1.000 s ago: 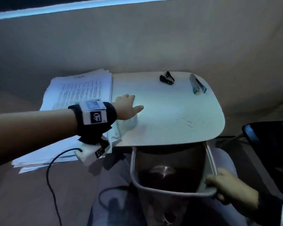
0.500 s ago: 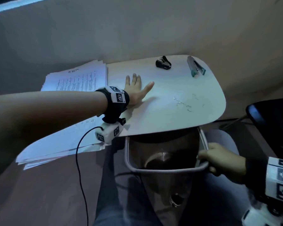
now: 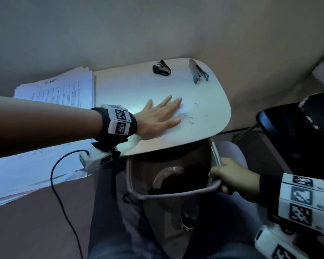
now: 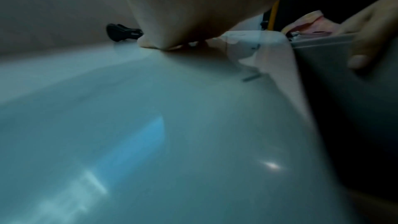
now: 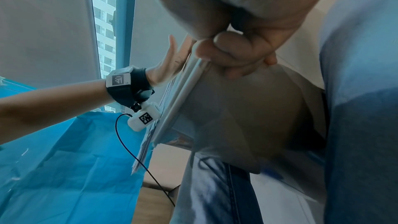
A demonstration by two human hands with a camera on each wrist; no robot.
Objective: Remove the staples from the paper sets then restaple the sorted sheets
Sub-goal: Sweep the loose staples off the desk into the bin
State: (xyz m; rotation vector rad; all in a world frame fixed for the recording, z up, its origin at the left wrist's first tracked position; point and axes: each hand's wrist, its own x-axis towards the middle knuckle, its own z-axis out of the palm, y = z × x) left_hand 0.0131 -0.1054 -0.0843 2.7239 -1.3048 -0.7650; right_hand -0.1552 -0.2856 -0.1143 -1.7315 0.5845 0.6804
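Observation:
My left hand (image 3: 160, 117) lies flat, fingers straight, on the white tabletop (image 3: 135, 86), its fingertips just left of several loose bent staples (image 3: 192, 119). A white tissue (image 3: 182, 111) shows under the fingers. My right hand (image 3: 232, 177) grips the rim of a grey waste bin (image 3: 168, 194) held under the table's near edge. A black staple remover (image 3: 161, 68) and a grey-and-teal stapler (image 3: 197, 71) lie at the far edge. A stack of printed paper sets (image 3: 62, 94) sits at the left. In the left wrist view a staple (image 4: 251, 77) lies near the table edge (image 4: 280, 54).
A dark chair seat (image 3: 288, 128) stands at the right. A black cable (image 3: 64, 193) hangs from my left wrist camera over my legs. In the right wrist view, blue sheeting (image 5: 64, 168) and a window (image 5: 103, 23) are at the left.
My left hand has slid right across the tabletop from beside the paper stack to the loose staples and has flattened. My right hand has kept its grip on the bin rim.

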